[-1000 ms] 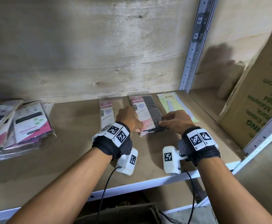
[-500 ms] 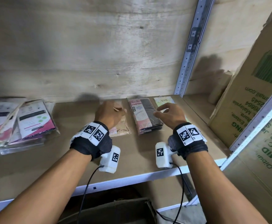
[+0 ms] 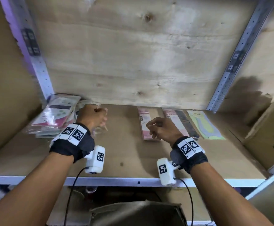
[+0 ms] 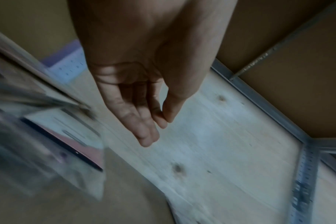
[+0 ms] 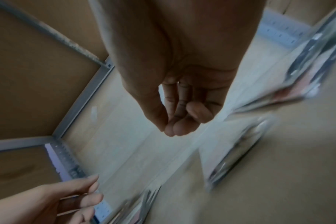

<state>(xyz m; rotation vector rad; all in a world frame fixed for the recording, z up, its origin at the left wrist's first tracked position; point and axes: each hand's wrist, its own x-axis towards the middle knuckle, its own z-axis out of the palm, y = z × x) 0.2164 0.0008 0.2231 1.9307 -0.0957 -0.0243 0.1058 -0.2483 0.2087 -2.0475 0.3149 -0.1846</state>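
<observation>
Seemingly three packets (image 3: 184, 121) lie apart from one stack (image 3: 55, 118).

L hand (image 3: 92, 117) & packet pile (image 3: 55, 116) blurred, grip maybe empty.

**A:** How many packets do we count on the shelf (image 3: 129, 162)?

**B:** Three single ones: a pink packet (image 3: 142, 115), a pink-and-black packet (image 3: 180, 118) and a yellow-green packet (image 3: 203, 124). We also count one stack of packets (image 3: 55, 116), but we cannot tell how many it holds.

**A:** And otherwise?

**B:** Two hands, the left hand (image 3: 92, 116) and the right hand (image 3: 163, 129). Two posts, the left upright (image 3: 40, 69) and the right upright (image 3: 230, 66). One cardboard box (image 3: 273, 137).
</observation>
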